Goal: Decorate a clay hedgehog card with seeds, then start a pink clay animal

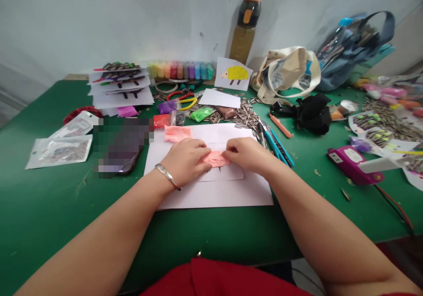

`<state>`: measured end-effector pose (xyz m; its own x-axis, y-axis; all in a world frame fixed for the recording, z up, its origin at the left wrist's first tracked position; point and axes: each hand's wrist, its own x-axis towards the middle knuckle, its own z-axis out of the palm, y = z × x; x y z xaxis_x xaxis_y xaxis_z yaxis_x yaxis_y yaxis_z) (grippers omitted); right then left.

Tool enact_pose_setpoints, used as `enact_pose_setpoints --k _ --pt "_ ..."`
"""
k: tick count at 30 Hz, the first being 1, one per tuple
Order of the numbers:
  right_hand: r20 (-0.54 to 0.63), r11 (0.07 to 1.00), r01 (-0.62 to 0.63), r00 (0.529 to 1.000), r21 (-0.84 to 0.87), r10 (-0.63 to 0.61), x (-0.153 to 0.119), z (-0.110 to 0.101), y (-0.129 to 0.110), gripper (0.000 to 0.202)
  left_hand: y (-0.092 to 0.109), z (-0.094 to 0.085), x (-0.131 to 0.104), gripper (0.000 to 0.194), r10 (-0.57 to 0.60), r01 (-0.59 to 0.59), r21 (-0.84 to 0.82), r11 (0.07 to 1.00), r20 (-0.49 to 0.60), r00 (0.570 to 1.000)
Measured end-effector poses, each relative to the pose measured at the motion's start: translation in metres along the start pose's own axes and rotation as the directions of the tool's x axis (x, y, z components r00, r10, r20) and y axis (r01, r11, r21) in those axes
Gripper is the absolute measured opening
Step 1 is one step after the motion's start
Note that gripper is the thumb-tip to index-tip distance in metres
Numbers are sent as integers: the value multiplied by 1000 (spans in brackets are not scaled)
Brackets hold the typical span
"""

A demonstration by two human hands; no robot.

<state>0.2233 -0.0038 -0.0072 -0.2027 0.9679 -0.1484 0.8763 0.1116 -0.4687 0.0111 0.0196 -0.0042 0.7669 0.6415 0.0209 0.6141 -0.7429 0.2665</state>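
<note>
A flattened piece of salmon-pink clay (216, 158) lies on a small white paper card (228, 174), which rests on larger white sheets (211, 196). My left hand (185, 161), with a silver bangle at the wrist, has its fingers closed on the clay's left side. At the right end of the clay, my right hand (247, 153) pinches its edge with curled fingers. A short dark mark shows on the card just below the clay. A pink clay packet (178, 133) sits above my left hand, on the sheets' upper edge.
Sunflower seeds (246, 113), a green packet (201, 114) and a hedgehog picture (234, 73) are behind the sheets. Blue cutters (277, 146) lie right, a phone (127, 148) left. A bottle (244, 31), a cloth bag (287, 73) and a purple glue gun (353, 163) are farther out.
</note>
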Motion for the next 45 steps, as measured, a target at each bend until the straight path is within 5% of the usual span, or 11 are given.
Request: enact_pose_setpoints --k 18,28,40,45 --pt "9 999 21 1000 -43 -20 3 1 -2 20 1 -1 -2 20 -16 16 -24 1000 -29 999" --pt "-7 969 89 996 230 -90 0 -5 13 26 1 -1 -1 19 -27 27 -30 999 -7 1000" --pt "30 951 306 951 52 -308 -2 -5 11 38 0 0 -2 18 -30 30 -36 999 -22 999" --pt "8 962 267 963 61 -268 -1 -4 11 38 2 -1 -2 18 -28 28 -26 999 -20 999"
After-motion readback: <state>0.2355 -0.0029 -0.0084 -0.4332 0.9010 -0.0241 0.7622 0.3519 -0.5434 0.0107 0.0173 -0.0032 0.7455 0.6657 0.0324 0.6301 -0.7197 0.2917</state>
